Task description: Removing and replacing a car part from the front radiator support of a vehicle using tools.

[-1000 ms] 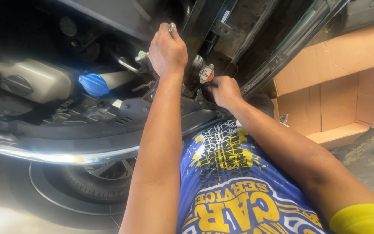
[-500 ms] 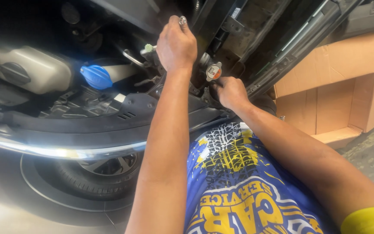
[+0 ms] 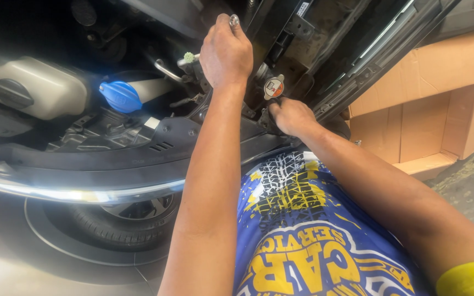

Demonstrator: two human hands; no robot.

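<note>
Slim shiny metal tool (image 3: 233,21); fist-gripped, tip showing.

The left hand (image 3: 226,52), closed around a slim silver metal tool (image 3: 234,21), has climbed higher and a little to the right in the engine bay since a second ago. The right hand (image 3: 292,116) has slid slightly right beneath the round silver radiator cap (image 3: 274,87). The whole view has shifted rightward, the blue round plastic filler cap (image 3: 120,96) with it.
</note>
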